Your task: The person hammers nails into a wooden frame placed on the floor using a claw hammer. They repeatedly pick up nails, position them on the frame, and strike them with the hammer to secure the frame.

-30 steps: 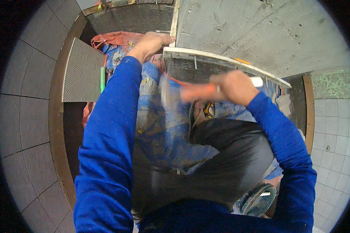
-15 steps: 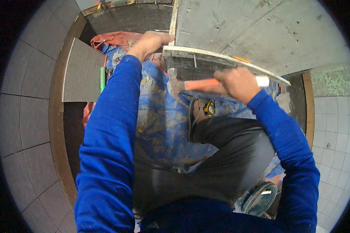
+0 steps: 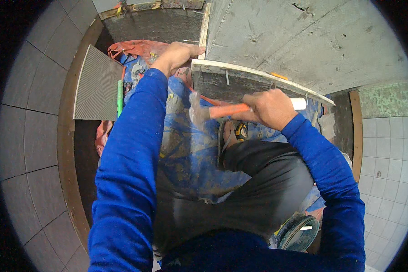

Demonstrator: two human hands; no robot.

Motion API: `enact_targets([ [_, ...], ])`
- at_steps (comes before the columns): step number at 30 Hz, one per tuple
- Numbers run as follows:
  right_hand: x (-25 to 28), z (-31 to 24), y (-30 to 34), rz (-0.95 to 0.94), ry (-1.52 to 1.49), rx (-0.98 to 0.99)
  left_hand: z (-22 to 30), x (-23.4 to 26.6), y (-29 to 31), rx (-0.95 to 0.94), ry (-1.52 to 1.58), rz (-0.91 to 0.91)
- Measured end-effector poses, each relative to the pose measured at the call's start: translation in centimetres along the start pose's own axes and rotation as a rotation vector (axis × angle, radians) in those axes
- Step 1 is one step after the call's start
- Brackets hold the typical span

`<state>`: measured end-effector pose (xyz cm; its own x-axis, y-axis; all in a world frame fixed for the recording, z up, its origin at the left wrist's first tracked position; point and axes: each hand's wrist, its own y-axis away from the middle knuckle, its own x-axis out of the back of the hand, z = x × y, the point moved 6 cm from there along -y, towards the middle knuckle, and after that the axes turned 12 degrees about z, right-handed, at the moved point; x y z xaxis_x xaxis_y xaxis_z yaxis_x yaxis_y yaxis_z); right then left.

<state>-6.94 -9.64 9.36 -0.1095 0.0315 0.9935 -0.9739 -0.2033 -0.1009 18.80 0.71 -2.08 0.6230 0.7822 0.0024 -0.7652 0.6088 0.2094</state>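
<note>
— What are the hands doing, seen from the head camera?

— The right hand (image 3: 269, 109) is closed around the orange handle of a hammer (image 3: 222, 111). The hammer lies nearly level, its white butt end sticking out past the fist to the right and its metal head pointing left, just below the lower face of a wooden board (image 3: 258, 81).

— And the other one?

— The left hand (image 3: 177, 56) rests on the left end of that board, fingers curled over its corner, gripping or steadying it. How tight the grip is I cannot tell, since the fingertips are hidden behind the edge.

— Where does the board sit?

— It runs slanting from upper left to lower right against a grey concrete wall (image 3: 313, 41), with a few nails standing in its face.

— Is the hammer head touching anything?

— It is blurred, so probably not, but I would not swear to it. It hangs over a blue tarp (image 3: 190, 154) smeared with mortar.

— What else lies about?

— A grey tile (image 3: 97, 86) with a ribbed back lies to the left, a green tool (image 3: 120, 97) along its right edge. Pale tiled floor (image 3: 27, 136) curves round the outside. The person wears blue sleeves and dark trousers.
</note>
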Motion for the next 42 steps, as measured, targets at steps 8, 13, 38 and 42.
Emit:
enact_targets([
  [8, -0.2, 1.8, -0.4, -0.076, 0.004, -0.141, -0.4, 0.1, -0.4, 0.076, 0.08, -0.024],
  [13, -0.7, 0.8, 0.3, -0.068, -0.071, -0.065, -0.7, 0.2, -0.7, 0.114, 0.074, -0.018],
  [38, -0.8, 1.9, 1.1, -0.059, -0.013, -0.09, -0.4, 0.7, -1.0, 0.043, -0.082, 0.021],
  [42, -0.7, -0.1, 1.5, -0.071, -0.199, 0.166, 0.0, 0.7, -0.6, 0.037, -0.087, 0.018],
])
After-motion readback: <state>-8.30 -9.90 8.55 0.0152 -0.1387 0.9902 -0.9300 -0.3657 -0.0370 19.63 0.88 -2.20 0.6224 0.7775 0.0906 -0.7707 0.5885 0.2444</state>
